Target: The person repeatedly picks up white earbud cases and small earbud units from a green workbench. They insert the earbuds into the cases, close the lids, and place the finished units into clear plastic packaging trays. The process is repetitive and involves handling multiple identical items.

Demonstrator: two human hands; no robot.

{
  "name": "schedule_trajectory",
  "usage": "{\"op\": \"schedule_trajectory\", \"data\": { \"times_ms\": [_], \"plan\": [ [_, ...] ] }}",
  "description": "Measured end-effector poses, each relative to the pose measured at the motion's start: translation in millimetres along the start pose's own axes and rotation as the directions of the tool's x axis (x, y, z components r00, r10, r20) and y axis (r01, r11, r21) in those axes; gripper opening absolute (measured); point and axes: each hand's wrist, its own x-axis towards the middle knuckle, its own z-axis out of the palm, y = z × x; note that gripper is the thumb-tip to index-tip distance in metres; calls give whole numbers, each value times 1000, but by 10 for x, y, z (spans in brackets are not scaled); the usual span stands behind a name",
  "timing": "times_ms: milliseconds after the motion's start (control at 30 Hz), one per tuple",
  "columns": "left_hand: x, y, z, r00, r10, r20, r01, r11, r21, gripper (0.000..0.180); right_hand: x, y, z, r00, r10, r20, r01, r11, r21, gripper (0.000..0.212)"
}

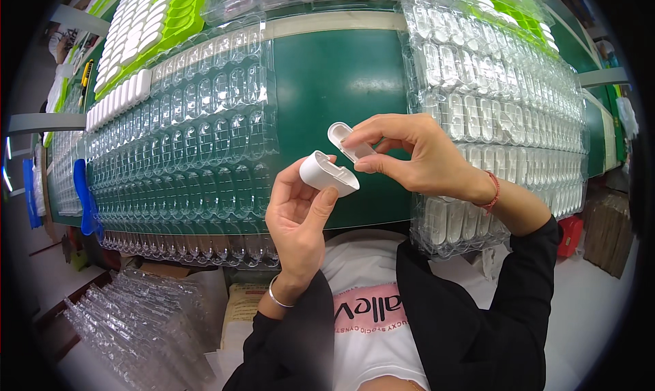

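My left hand [300, 217] grips a white rounded plastic case body [329, 175], thumb on its near side and its open end tilted up to the right. Just above it, my right hand [409, 152] pinches a shallow white oval lid [346, 142] between thumb and fingers, its hollow side showing. Lid and case body are close together at the middle of the green table [338, 84]; a small gap seems to lie between them. The fingers of my right hand partly cover the lid's right end.
On the left lies a clear blister tray [205, 125], with white cases [123, 101] at its far corner. Another clear tray [491, 111] on the right holds rows of white parts. Bright green trays [181, 16] stand behind. Stacked clear trays [143, 329] sit at lower left.
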Motion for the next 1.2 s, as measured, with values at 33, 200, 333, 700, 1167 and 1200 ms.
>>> {"op": "schedule_trajectory", "data": {
  "times_ms": [33, 200, 333, 700, 1167, 1200],
  "plan": [
    [-3, -5, -2, 1000, -2, 3, 3, 1000, -10, 40, 3, 1, 4, 1000, -3, -3, 3, 1000, 1, 25],
    [16, -27, -19, 997, -73, -5, 72, 991, -117, 41, 7, 2, 5, 1000, -4, -17, 5, 1000, 20, 20],
    [35, -42, -22, 993, -116, -5, 114, 980, -164, 43, 13, 9, 22, 998, -43, -50, 44, 999, 7, 17],
    [53, -63, 27, 995, -93, -16, 92, 994, -65, 45, 1, 43, 9, 992, -120, -33, 118, 991, -62, 24],
    [44, -83, 40, 994, -110, -11, 109, 991, -78, 46, 8, 67, 20, 987, -160, -34, 157, 985, -71, 22],
    [41, -86, 37, 994, -107, -10, 106, 991, -80, 46, 6, 63, 20, 987, -158, -31, 155, 984, -83, 22]
  ]
}}
